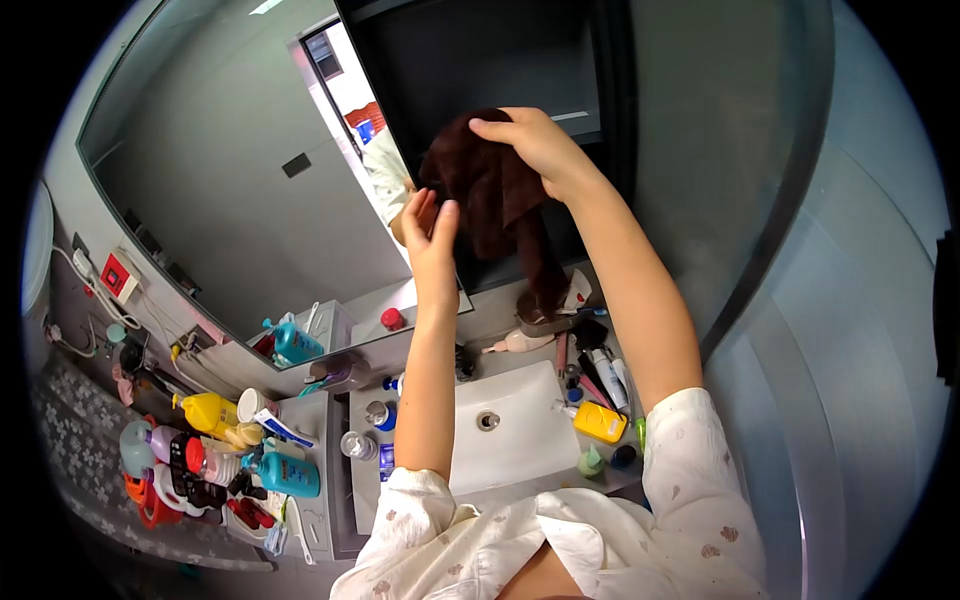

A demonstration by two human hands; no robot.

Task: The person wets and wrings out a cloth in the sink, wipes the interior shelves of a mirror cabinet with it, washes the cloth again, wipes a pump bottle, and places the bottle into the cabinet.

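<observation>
A dark brown cloth (pixel 487 185) hangs in loose folds above the sink, in front of a black open cabinet (pixel 480 60). My right hand (pixel 535 148) grips its upper right part, thumb on the near side and the other fingers partly hidden. One narrow end dangles down toward the back of the counter. At the cloth's lower left edge is my left hand (pixel 432 240), its thumb and fingers apart; whether a fingertip touches the fabric I cannot make out.
Below is a white sink (pixel 515 430). Along its right stand a yellow bottle (pixel 600 422) and several tubes; a clear jar (pixel 358 446) is at its left. A mirror (pixel 230 170) fills the upper left. Several bottles, including a turquoise one (pixel 290 474), crowd the left counter.
</observation>
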